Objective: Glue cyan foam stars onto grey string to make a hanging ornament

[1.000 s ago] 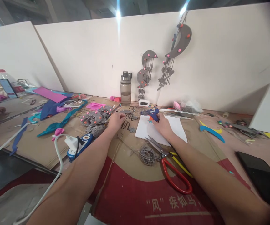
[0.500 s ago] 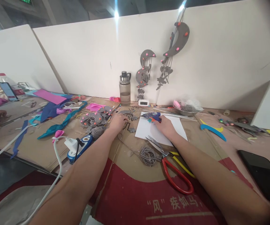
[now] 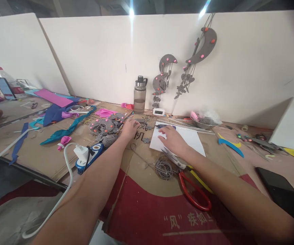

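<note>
My left hand [image 3: 130, 130] is low over the cardboard beside a crescent-shaped grey piece [image 3: 142, 121], its fingers stretched to the right and slightly apart. I see nothing held in it. My right hand [image 3: 171, 139] is open above a white sheet [image 3: 194, 136], thumb and fingers apart. Just beyond it a blue glue gun [image 3: 171, 127] lies on the sheet, partly hidden by the hand. A small grey flower-like piece [image 3: 146, 140] lies between both hands. Nearer me are a coil of grey cord [image 3: 164, 169] and red- and yellow-handled scissors [image 3: 194, 195], partly under my right forearm.
Grey crescents with pink dots [image 3: 104, 126] and a ball of grey yarn [image 3: 109, 140] lie left. A blue power strip [image 3: 93, 156] sits by my left forearm. A water bottle [image 3: 139, 97] stands behind; a black phone [image 3: 281, 187] lies right. Hanging crescent ornaments [image 3: 205, 47] are against the white panel.
My right hand has let go of the glue gun and drawn back a little toward me, fingers spreading. The left hand stays about where it was. The view has shifted slightly.
</note>
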Demonstrator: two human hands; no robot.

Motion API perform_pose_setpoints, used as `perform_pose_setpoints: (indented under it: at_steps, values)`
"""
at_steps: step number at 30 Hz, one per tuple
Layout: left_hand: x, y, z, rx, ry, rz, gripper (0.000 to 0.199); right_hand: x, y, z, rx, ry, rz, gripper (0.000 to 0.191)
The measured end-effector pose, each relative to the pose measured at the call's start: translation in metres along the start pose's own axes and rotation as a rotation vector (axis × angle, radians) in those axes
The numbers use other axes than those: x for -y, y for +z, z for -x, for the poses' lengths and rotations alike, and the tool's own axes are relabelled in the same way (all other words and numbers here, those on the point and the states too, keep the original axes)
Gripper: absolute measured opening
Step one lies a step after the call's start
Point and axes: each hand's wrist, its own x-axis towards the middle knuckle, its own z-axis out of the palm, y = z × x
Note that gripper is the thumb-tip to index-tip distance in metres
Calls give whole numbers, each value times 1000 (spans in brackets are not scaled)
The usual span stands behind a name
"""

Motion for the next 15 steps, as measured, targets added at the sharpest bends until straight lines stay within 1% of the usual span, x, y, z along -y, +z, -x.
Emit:
perform_pose_setpoints:
  at_steps: [2,4,6,9,12,15]
  values:
    - [0,-1,-1,0,-42,18,15,10,5,-5,103,-58,-27,26]
    - [1,-2,-1,17,-72,28,15,16,12,-13,183,-54,8,29]
    - [2,-1,-1,36,-77,41,15,20,19,-21,240,-45,62,31]
    - [4,0,-2,49,-67,58,15,23,25,-32,313,-72,142,27]
    - [6,1,-3,53,-69,61,15,28,25,-38,362,-104,198,25]
    - [8,2,-4,58,-68,68,15,35,25,-39,356,-106,223,25]
